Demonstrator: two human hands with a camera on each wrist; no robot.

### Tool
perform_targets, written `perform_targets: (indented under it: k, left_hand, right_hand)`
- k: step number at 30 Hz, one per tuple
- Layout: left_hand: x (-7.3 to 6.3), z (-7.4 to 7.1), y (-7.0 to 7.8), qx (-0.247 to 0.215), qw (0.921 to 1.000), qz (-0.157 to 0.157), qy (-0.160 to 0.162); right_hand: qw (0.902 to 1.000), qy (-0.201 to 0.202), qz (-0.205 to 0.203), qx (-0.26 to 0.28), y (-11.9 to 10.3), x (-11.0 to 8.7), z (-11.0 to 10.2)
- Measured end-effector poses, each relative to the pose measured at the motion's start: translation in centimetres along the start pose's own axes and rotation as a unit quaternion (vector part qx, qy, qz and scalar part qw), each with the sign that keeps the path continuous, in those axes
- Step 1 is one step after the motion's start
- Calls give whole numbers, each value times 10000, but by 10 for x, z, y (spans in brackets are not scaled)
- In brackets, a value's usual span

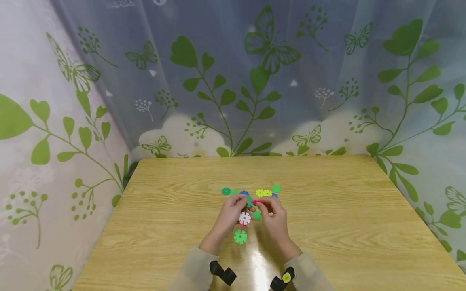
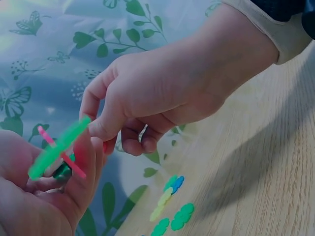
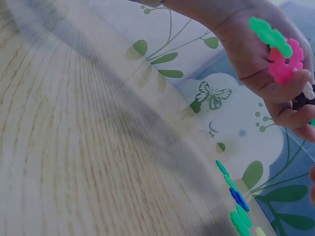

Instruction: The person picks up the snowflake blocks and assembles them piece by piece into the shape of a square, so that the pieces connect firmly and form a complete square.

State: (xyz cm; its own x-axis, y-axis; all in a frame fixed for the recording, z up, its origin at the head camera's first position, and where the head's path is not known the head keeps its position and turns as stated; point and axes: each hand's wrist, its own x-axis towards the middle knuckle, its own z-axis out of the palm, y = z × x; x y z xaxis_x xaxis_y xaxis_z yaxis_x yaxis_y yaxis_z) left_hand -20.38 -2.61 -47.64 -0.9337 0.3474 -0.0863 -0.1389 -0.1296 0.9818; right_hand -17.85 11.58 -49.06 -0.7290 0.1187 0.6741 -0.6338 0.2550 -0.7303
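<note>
Where I stand, nearest is a light-green slotted disc (image 1: pixel 240 239), joined by an edge-on pink disc (image 1: pixel 242 226) to the near side of the white slotted disc (image 1: pixel 242 218). Thin plastic; judged light, stiff, slightly slick, best taken by the rim with slots clear. Left of the white disc: left hand (image 1: pixel 230 213), fingers curled about the joined discs. Right of it: right hand (image 1: pixel 275 218), thumb and forefinger nearly together, pinching a red-pink disc (image 1: pixel 256 201). Beyond the white disc: teal disc (image 1: pixel 249 201), then, farther right, yellow discs (image 1: pixel 259 192) on the wooden tabletop (image 1: pixel 164 222).
</note>
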Motion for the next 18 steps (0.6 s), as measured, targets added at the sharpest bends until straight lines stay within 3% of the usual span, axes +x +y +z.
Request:
perform_targets:
  k: [9, 18]
  left_hand:
    - [0, 0, -1, -347, 9993, -150, -78]
    - [-1, 1, 0, -669, 9976, 131, 86]
  right_hand:
    - [9984, 65, 307, 473, 1, -2, 1]
    - [9943, 142, 677, 805, -1, 0, 0]
